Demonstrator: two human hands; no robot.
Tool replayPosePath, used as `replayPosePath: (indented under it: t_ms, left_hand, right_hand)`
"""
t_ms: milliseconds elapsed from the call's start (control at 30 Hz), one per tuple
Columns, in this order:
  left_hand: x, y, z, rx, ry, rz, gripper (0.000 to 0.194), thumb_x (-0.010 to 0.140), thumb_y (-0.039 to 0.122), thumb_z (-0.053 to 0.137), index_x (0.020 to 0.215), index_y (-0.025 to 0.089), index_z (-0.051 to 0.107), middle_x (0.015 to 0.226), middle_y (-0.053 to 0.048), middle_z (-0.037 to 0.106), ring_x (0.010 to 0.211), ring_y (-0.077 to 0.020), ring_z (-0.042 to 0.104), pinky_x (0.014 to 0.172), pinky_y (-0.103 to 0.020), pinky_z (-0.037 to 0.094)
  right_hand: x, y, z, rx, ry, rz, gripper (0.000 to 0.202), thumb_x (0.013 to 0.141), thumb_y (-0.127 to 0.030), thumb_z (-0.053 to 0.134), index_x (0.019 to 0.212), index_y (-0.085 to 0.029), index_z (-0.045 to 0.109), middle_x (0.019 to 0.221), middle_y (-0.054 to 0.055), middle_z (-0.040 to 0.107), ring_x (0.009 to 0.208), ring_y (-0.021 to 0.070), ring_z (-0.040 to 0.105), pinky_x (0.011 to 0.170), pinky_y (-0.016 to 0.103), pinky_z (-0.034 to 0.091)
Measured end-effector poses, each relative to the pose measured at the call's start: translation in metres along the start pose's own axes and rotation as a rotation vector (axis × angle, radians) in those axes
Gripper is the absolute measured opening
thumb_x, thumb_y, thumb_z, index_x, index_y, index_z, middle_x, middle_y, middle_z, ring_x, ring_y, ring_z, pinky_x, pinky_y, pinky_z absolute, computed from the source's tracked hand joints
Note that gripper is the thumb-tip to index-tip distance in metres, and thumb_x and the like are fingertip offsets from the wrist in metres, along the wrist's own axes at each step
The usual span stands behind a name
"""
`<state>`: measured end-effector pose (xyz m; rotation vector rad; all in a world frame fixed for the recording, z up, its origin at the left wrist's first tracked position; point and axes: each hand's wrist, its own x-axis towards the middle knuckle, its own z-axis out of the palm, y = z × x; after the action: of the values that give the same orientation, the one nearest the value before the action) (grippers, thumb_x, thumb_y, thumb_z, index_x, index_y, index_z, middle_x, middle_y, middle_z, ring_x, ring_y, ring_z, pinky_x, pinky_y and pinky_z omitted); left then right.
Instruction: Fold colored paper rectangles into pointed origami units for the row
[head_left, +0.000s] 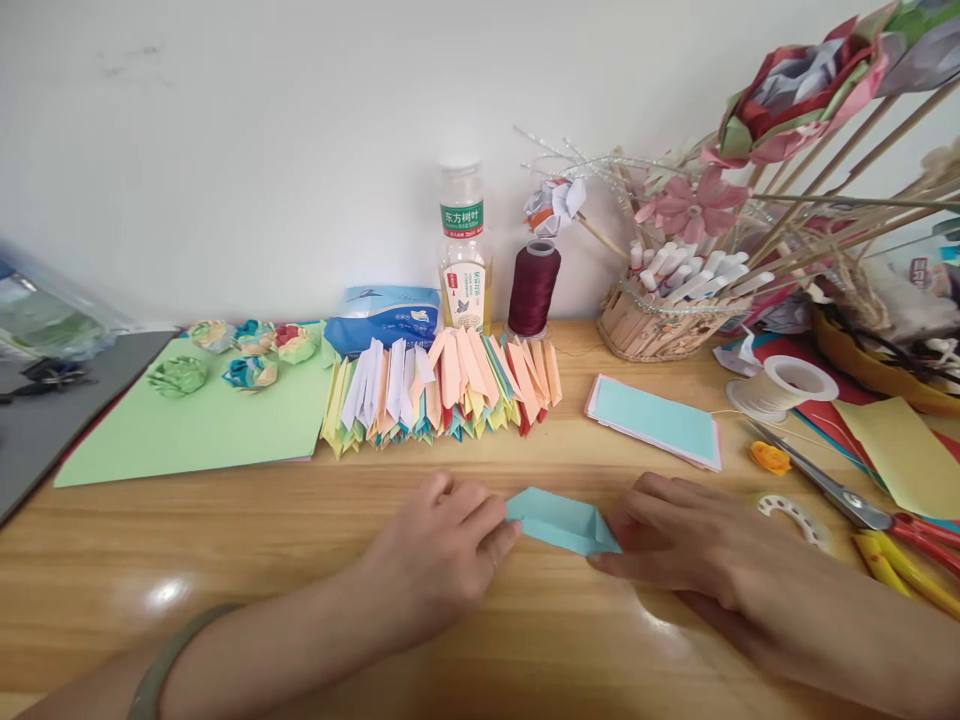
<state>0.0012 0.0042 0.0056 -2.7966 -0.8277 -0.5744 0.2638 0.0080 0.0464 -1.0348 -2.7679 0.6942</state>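
The left hand (454,540) and right hand (679,540) pinch opposite ends of a folded turquoise paper strip (559,518) at a glossy wood-grained tabletop (262,525). Multicoloured folded-paper pieces (459,372) stand packed behind it.

A light blue paper strip (562,522), plain and matte, lies on the wooden tabletop (315,560), longer than it is wide and partly folded; a crease runs along its length, setting off a narrower band on the near side; the upper left corner is cut off by a slant edge; at the right a small triangular fold rises; the strip slopes slightly, its right end nearer the viewer; fingers hide both tips.
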Motion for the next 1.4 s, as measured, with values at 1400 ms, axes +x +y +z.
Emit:
replayPosePath:
  t_ms: [1400]
  left_hand:
    - [0.006, -0.011, 0.007, -0.035, 0.19, 0.167, 0.01, 0.087, 0.009, 0.055, 0.085, 0.011, 0.064, 0.089, -0.007, 0.071, 0.079, -0.0177, 0.06, 0.065, -0.03, 0.046]
  right_hand:
    - [0.013, 0.007, 0.036, -0.209, 0.344, -0.075, 0.025, 0.092, -0.015, 0.04, 0.113, -0.015, 0.053, 0.095, 0.008, 0.062, 0.085, 0.0177, 0.058, 0.072, 0.031, 0.049]
